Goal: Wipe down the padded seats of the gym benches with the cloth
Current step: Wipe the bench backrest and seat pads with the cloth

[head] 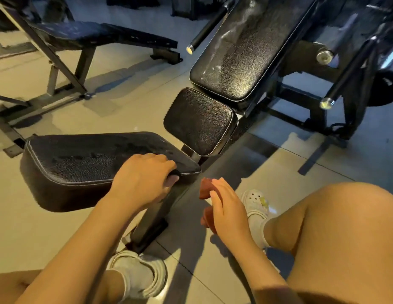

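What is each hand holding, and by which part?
The left hand grips the near corner of the seat pad. The right hand holds the cloth, bunched under its fingers.

I can only see bits of the cloth (205,190). My right hand (227,207) covers most of it, so I cannot tell its shape or how my fingers hold it. My left hand (143,178) hides the near corner of the seat (81,159), and the fingertips curl under the edge, so most of them are out of sight. The long pad (246,51) runs off the top of the picture. The far bench (99,36) is dark and cut off at the top left. The machine (353,51) on the right is blurry and cut by the edge. My knee (345,233) hides the floor behind it.
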The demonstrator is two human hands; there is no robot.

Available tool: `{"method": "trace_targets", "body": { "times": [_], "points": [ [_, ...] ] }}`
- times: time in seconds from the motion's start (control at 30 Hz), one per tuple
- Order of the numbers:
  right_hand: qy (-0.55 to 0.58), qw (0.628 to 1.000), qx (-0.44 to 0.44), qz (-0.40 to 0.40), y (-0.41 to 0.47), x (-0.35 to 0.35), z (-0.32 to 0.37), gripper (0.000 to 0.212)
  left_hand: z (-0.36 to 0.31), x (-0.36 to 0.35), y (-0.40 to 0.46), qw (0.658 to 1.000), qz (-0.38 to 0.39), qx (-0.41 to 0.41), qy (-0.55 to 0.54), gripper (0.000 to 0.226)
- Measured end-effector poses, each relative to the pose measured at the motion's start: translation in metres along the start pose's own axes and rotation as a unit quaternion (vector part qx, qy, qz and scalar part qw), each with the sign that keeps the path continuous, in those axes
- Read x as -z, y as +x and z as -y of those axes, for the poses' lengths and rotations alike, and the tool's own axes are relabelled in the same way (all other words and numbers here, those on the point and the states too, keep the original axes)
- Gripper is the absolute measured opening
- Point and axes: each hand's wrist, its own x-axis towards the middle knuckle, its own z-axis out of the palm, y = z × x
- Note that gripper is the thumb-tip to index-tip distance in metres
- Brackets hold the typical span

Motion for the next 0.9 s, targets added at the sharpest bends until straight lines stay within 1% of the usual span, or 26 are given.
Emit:
{"method": "trace_targets", "body": {
  "times": [0.03, 0.07, 0.1, 0.13, 0.2, 0.27, 0.3, 0.37, 0.43, 0.5, 0.53, 0.57, 0.6, 0.67, 0.7, 0.73, 0.8, 0.83, 0.9],
  "points": [
    [0.016, 1.000, 0.018, -0.001, -0.003, 0.005, 0.004, 0.050, -0.004, 0.001, -0.005, 1.000, -0.003, -0.015, -0.027, 0.039],
    [0.035, 0.999, 0.027, -0.013, -0.005, 0.010, 0.012, 0.059, -0.008, 0.001, -0.011, 0.999, -0.003, -0.022, -0.046, 0.039],
    [0.060, 0.998, 0.017, -0.011, -0.009, 0.016, 0.022, 0.071, -0.011, 0.002, -0.017, 0.998, -0.004, -0.027, -0.055, 0.039],
    [0.097, 0.995, -0.003, -0.014, -0.014, 0.018, 0.025, 0.071, -0.013, 0.002, -0.024, 0.998, -0.005, -0.030, -0.052, 0.040],
    [0.084, 0.996, -0.001, -0.038, -0.019, 0.026, 0.031, 0.037, -0.014, 0.005, -0.039, 0.999, -0.016, -0.031, -0.028, 0.041],
    [0.091, 0.994, 0.004, -0.068, -0.021, 0.038, 0.042, 0.031, -0.010, 0.013, -0.051, 0.998, -0.051, -0.025, -0.026, 0.038],
    [0.096, 0.992, 0.014, -0.077, -0.022, 0.046, 0.051, 0.029, -0.008, 0.019, -0.054, 0.996, -0.077, -0.018, -0.046, 0.037],
    [0.106, 0.990, 0.042, -0.086, -0.019, 0.058, 0.065, 0.028, -0.006, 0.033, -0.058, 0.982, -0.133, -0.001, -0.136, 0.036],
    [0.098, 0.987, 0.081, -0.096, -0.012, 0.067, 0.084, 0.032, -0.007, 0.048, -0.060, 0.953, -0.169, 0.008, -0.251, 0.038],
    [0.080, 0.984, 0.129, -0.097, 0.002, 0.075, 0.106, 0.032, -0.006, 0.065, -0.058, 0.917, -0.172, 0.008, -0.361, 0.042],
    [0.075, 0.981, 0.154, -0.093, 0.011, 0.078, 0.119, 0.028, -0.003, 0.074, -0.054, 0.892, -0.169, 0.010, -0.418, 0.044],
    [0.074, 0.978, 0.175, -0.092, 0.022, 0.081, 0.134, 0.022, 0.004, 0.084, -0.048, 0.862, -0.165, 0.017, -0.479, 0.043],
    [0.074, 0.972, 0.196, -0.102, 0.035, 0.083, 0.148, 0.019, 0.012, 0.094, -0.040, 0.824, -0.163, 0.030, -0.542, 0.038],
    [0.076, 0.957, 0.242, -0.139, 0.068, 0.085, 0.174, 0.017, 0.037, 0.113, -0.018, 0.741, -0.138, 0.066, -0.654, 0.032],
    [0.081, 0.949, 0.259, -0.163, 0.085, 0.084, 0.187, 0.018, 0.050, 0.121, -0.008, 0.712, -0.119, 0.085, -0.687, 0.034],
    [0.085, 0.940, 0.273, -0.186, 0.102, 0.082, 0.199, 0.018, 0.064, 0.127, 0.002, 0.699, -0.113, 0.097, -0.700, 0.037],
    [0.088, 0.932, 0.288, -0.202, 0.132, 0.074, 0.220, 0.020, 0.091, 0.133, 0.017, 0.696, -0.129, 0.100, -0.699, 0.040],
    [0.092, 0.932, 0.291, -0.194, 0.145, 0.067, 0.230, 0.020, 0.105, 0.133, 0.022, 0.696, -0.136, 0.093, -0.699, 0.039],
    [0.108, 0.936, 0.292, -0.162, 0.166, 0.049, 0.245, 0.020, 0.131, 0.132, 0.029, 0.697, -0.125, 0.082, -0.701, 0.036]
  ]
}}
